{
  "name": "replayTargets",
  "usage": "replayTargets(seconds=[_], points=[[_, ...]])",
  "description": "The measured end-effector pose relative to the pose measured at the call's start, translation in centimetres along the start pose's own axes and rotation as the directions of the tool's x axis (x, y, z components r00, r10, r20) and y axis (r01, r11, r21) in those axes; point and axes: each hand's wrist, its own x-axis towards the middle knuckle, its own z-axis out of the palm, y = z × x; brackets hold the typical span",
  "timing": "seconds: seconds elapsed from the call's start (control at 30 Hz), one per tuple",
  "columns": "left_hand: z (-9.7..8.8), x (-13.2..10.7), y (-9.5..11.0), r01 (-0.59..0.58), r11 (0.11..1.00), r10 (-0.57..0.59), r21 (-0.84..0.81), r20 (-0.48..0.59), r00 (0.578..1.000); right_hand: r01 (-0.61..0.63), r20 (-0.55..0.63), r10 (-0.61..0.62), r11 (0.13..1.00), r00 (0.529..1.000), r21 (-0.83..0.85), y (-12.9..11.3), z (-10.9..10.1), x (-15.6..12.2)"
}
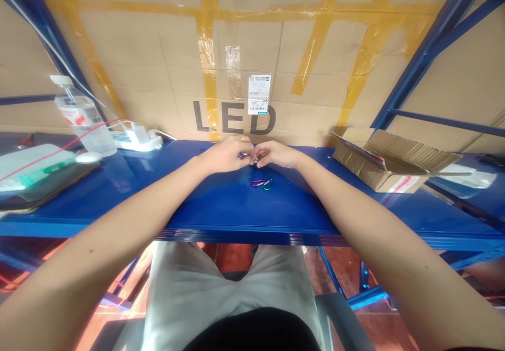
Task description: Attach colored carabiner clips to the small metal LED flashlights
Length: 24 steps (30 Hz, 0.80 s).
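Both my hands meet over the middle of the blue shelf [221,209]. My left hand [226,154] is closed in a pinch on a small purple and silver metal piece [242,155], which looks like a carabiner. My right hand [274,154] is closed on a small silver ring [255,160] touching that piece. Just in front of my hands, on the shelf, lie a purple carabiner [258,183] and a green carabiner [268,184], side by side and touching.
An open cardboard box [390,164] sits at the right. At the left stand a clear plastic bottle [84,117], a white power strip [136,138] with a red wire, and a flat tray [35,174]. A taped cardboard wall marked LED [234,118] closes the back.
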Motion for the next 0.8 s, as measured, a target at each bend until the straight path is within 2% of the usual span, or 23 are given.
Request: replayTargets(seconds=[0.27, 0.4, 0.5, 0.57, 0.67, 0.73, 0.8], points=[[0.5, 0.1, 0.6, 0.038, 0.999, -0.037, 0.001, 0.118, 0.992, -0.003, -0.028, 0.003, 1.000, 1.000, 0.008, 0.1, 0.0, -0.1], [0.8, 0.1, 0.5, 0.096, 0.992, -0.085, -0.078, 0.136, 0.987, 0.004, -0.031, -0.005, 1.000, 0.999, -0.017, 0.1, 0.1, -0.1], [0.7, 0.2, 0.4, 0.147, 0.975, -0.138, -0.164, 0.070, 0.988, 0.018, -0.030, -0.018, 1.000, 0.999, 0.008, 0.1, 0.2, -0.1], [0.3, 0.3, 0.1, 0.212, 0.956, -0.218, -0.205, -0.006, 0.976, 0.023, -0.027, -0.022, 1.000, 0.999, 0.019, -0.1, 0.3, -0.2], [-0.9, 0.0, -1.0, 0.299, 0.942, -0.312, -0.150, -0.068, 0.948, 0.023, -0.012, -0.023, 1.000, 1.000, -0.018, -0.4, 0.4, -0.3], [-1.9, -0.4, -2.0, 0.349, 0.935, -0.349, -0.065, 0.010, 0.937, 0.029, -0.003, -0.029, 0.998, 1.000, -0.048, -0.6, 0.5, -0.4], [-2.7, -0.9, -3.1, 0.421, 0.907, -0.410, -0.020, 0.188, 0.893, 0.036, 0.005, -0.036, 0.998, 0.999, -0.044, -0.7, 0.6, -0.4]])
